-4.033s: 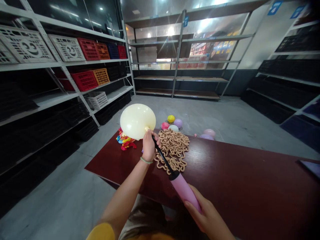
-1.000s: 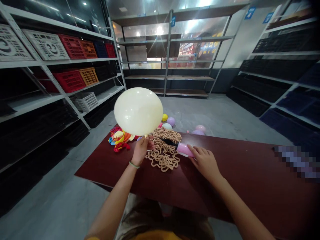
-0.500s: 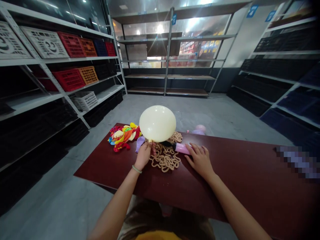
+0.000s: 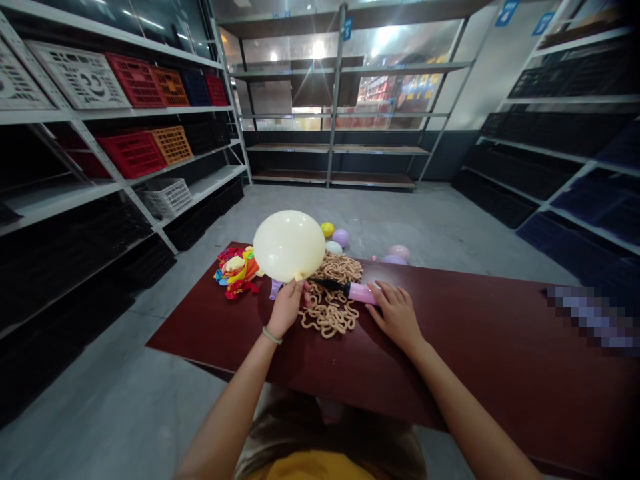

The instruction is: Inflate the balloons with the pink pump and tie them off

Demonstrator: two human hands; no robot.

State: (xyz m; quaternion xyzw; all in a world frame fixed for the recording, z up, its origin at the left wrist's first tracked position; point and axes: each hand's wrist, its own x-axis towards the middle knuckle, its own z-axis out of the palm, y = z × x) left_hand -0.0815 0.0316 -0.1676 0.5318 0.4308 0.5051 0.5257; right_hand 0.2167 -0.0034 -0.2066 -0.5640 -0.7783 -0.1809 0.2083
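My left hand (image 4: 289,305) pinches the neck of an inflated pale-yellow balloon (image 4: 289,244), held just above the dark red table (image 4: 450,347). My right hand (image 4: 397,315) lies flat with fingers spread beside the pink hand pump (image 4: 359,291), fingertips touching its body. The pump rests on the table with its black nozzle over a heap of tan looped cord (image 4: 331,300). A pile of uninflated coloured balloons (image 4: 236,269) sits to the left of the balloon.
Several inflated balloons (image 4: 341,237) lie on the grey floor beyond the table. Metal shelving with red, orange and white crates (image 4: 131,79) lines the left; dark shelves stand at the right. A blurred-out patch (image 4: 590,313) sits at the table's right end.
The pump came off the balloon and was laid on the table. My right hand let go of it and now rests flat beside it. The balloon dropped lower, then shifted left.
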